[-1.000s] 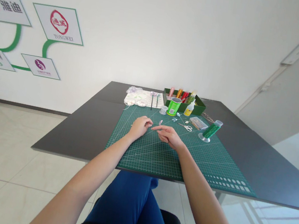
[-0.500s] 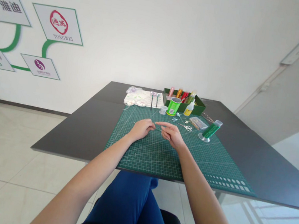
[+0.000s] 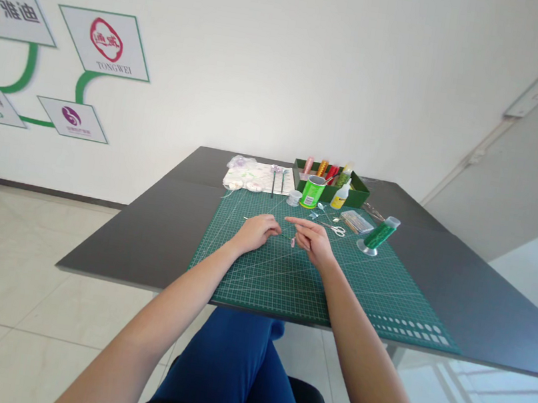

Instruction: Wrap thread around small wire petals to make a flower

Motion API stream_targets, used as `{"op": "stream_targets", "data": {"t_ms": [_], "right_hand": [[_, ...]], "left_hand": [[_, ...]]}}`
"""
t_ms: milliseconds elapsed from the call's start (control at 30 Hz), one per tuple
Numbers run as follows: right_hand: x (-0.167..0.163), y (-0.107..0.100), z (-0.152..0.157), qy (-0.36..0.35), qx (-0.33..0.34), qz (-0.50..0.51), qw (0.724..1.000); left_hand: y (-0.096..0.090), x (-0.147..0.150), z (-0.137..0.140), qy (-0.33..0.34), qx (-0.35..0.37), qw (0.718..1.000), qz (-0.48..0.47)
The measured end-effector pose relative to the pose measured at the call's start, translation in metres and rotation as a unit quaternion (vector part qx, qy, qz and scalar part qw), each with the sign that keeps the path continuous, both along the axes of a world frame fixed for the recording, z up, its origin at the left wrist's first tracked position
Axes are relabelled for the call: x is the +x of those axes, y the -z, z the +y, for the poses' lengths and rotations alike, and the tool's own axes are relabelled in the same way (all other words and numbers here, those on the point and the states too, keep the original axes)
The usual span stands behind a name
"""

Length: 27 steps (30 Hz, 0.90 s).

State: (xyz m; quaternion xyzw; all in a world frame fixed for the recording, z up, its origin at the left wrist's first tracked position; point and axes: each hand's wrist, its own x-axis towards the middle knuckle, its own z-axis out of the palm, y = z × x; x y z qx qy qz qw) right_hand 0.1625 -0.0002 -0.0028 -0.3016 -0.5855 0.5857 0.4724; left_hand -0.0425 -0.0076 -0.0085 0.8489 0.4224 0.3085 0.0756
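Over the green cutting mat (image 3: 276,290), my two hands are close together but apart. My left hand (image 3: 257,233) is closed on a thin, dark strand that runs across toward the right; its exact kind is too fine to tell. A small white tip (image 3: 245,217) pokes out beyond the left knuckles. My right hand (image 3: 314,242) has its index finger stretched out to the left, with the other fingers curled in. Below those curled fingers shows a small pale pink piece (image 3: 293,242), which seems to be at the strand's right end.
Behind my hands are white-handled scissors (image 3: 337,230), a green can (image 3: 312,193), a glue bottle (image 3: 340,195) and a clear case (image 3: 357,222). A green thread spool (image 3: 379,237) stands at right. A green box (image 3: 359,191) holds several spools; two dark-stemmed pieces (image 3: 274,182) lie on a white sheet.
My right hand has shifted slightly to the right, away from the left one. The pale pink piece and the thin strand now show between the hands. My left hand has barely moved.
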Motion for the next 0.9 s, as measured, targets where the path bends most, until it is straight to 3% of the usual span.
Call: {"op": "stream_targets", "data": {"t_ms": [267, 900], "right_hand": [[0.001, 0.001, 0.001, 0.011, -0.007, -0.005, 1.000], [0.011, 0.013, 0.016, 0.024, -0.113, -0.072, 0.991]], "left_hand": [[-0.002, 0.001, -0.002, 0.004, 0.008, 1.000, 0.014], [-0.005, 0.001, -0.003, 0.064, 0.015, 0.998, 0.019]]}}
